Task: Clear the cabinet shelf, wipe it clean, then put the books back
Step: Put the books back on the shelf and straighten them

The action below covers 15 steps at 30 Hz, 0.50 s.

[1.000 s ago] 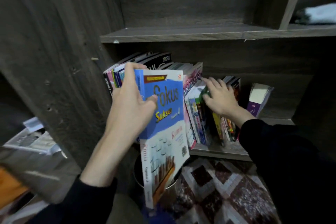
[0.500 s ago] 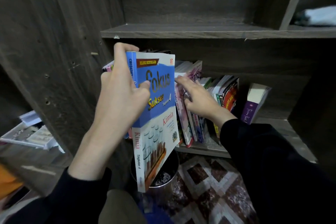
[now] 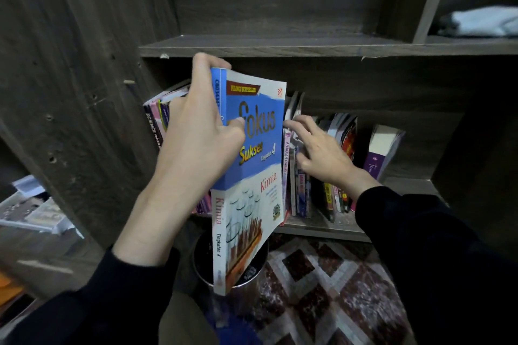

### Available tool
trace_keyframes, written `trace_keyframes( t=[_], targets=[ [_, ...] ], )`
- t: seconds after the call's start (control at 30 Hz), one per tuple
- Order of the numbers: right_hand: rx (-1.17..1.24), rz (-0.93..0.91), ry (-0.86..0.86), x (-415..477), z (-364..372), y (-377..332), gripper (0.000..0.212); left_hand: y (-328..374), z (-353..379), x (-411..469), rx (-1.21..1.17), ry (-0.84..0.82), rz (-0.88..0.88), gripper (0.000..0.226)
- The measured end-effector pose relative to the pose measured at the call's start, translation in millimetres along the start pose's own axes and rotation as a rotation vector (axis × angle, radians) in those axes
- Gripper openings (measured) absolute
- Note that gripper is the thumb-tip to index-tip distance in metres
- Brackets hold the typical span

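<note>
Nearest the camera, two arms in black sleeves reach toward a dark wood-grain cabinet. The left hand (image 3: 196,134) is closed around a thick blue-and-white paperback chemistry textbook (image 3: 249,176), thumb pressed on the front cover and fingers wrapped over the spine and top edge. The book stands upright with its long axis near vertical, spine toward the camera and left, front cover facing right; its lower end hangs in front of the shelf edge, above a round shiny metal bin (image 3: 252,280) on the patterned maroon-and-white floor (image 3: 336,288).

Just beyond, the right hand (image 3: 322,154) lies spread and flat against the row of upright thin paperbacks (image 3: 300,190) on the lower cabinet shelf (image 3: 322,228), gripping nothing, its fingertips at the gap beside the textbook. The row is too tightly packed to count. One purple-spined book (image 3: 384,154) leans alone further right. A second cluster of pink and dark spines (image 3: 159,120) stands left of the textbook.

Above, the upper shelf (image 3: 280,46) holds one pale folded cloth (image 3: 482,22) at far right.
</note>
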State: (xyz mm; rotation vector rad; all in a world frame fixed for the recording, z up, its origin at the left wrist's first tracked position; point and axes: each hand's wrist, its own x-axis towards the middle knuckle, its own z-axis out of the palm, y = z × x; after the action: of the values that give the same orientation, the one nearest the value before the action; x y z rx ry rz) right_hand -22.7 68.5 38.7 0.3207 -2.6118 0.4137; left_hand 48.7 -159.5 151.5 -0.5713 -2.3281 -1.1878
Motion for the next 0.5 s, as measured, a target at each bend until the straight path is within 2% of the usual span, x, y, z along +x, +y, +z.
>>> trace_keyframes(
  t=[0.17, 0.3, 0.5],
  targets=[
    [0.007, 0.004, 0.001, -3, 0, 1, 0.059, 6, -1, 6, -0.051, -0.068, 0.037, 0.044],
    [-0.012, 0.007, 0.006, -7, -1, 8, 0.060, -4, -4, 11, -0.110, -0.138, -0.032, 0.045],
    [-0.051, -0.008, -0.006, -8, -3, 12, 0.063, -28, 12, 17, -0.002, -0.030, -0.061, 0.043]
  ],
)
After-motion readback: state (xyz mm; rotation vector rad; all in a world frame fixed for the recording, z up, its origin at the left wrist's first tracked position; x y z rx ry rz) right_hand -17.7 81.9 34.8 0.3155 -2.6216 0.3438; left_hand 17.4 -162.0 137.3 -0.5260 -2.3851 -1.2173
